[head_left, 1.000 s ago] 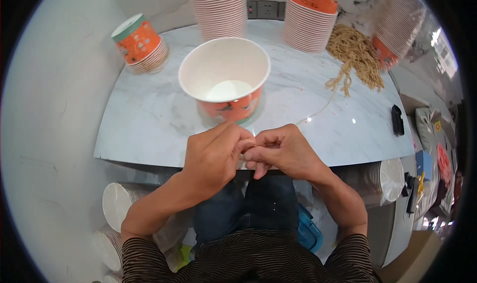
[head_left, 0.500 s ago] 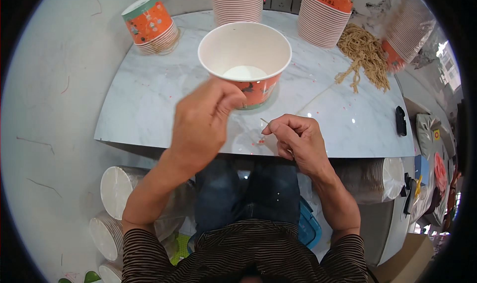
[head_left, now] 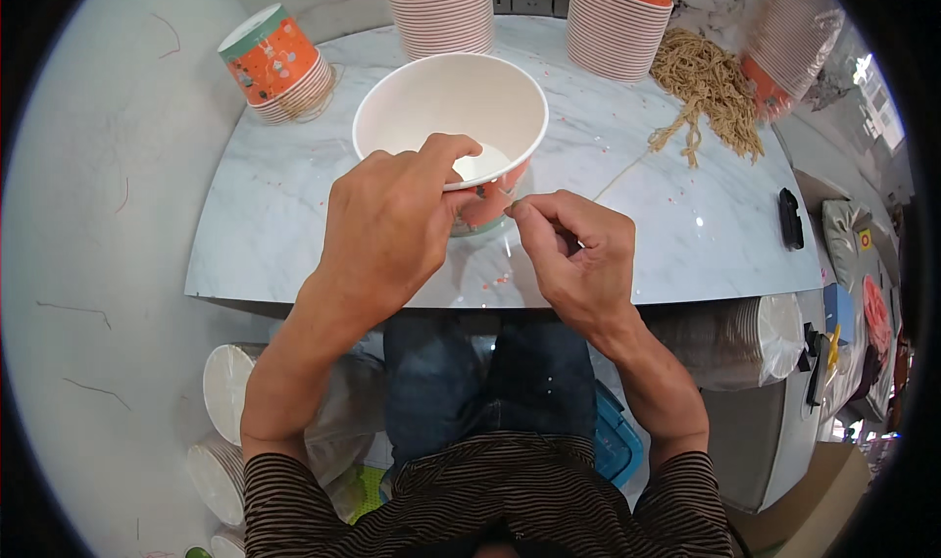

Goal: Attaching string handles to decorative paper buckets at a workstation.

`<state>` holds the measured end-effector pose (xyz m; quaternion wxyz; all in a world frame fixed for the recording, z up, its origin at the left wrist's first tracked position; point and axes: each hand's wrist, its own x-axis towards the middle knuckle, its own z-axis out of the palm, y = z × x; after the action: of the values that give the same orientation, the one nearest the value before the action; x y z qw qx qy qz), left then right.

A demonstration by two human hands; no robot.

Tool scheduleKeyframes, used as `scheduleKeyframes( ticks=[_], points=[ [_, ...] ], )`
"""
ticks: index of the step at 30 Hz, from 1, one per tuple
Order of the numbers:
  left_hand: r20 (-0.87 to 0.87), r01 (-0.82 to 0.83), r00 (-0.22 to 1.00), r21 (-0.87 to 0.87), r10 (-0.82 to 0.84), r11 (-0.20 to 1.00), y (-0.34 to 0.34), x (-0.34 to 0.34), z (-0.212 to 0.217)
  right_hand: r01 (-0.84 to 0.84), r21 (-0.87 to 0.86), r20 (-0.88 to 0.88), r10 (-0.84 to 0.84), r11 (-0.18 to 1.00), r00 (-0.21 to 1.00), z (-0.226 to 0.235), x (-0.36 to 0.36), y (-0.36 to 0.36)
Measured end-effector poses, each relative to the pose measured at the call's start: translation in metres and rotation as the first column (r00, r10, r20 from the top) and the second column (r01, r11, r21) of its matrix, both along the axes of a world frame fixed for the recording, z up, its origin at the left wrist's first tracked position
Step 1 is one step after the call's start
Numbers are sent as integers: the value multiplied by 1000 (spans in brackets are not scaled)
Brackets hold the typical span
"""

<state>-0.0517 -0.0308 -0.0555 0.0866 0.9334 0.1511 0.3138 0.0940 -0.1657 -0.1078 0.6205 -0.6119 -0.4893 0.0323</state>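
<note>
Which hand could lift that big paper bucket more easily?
Probably the left hand: its fingers already curl over the rim of the paper bucket. The right hand sits beside it, pinching something thin.

A paper bucket (head_left: 449, 117) stood at the middle of the desk (head_left: 255, 235); the left hand (head_left: 387, 230) lay at its 6 o'clock rim, the right hand (head_left: 573, 254) at its 4 o'clock; a tipped stack of cups (head_left: 276, 65) lay at 10 o'clock; two upright stacks (head_left: 438, 9) (head_left: 618, 24) stood at 12 and 1 o'clock; a heap of twine (head_left: 708, 90) lay at 2 o'clock; more stacks (head_left: 230, 401) sat under the desk at 7 o'clock.
</note>
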Motion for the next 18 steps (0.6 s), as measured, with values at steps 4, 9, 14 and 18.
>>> scheduleKeyframes(
  ticks=[4,9,14,18],
  points=[
    [7,12,1000,-13,-12,1000,-3,1,1,34,28,58,-36,999,998,0,2,4],
    [10,-3,1000,-41,3,999,-4,1,1,48,35,95,-51,998,994,-1,0,7],
    [20,15,1000,-45,-14,999,-5,5,0,76,32,114,-80,997,990,-2,3,7],
    [38,38,999,-60,-36,998,-4,3,-2,87,26,98,-89,996,991,-2,1,7]
  ],
)
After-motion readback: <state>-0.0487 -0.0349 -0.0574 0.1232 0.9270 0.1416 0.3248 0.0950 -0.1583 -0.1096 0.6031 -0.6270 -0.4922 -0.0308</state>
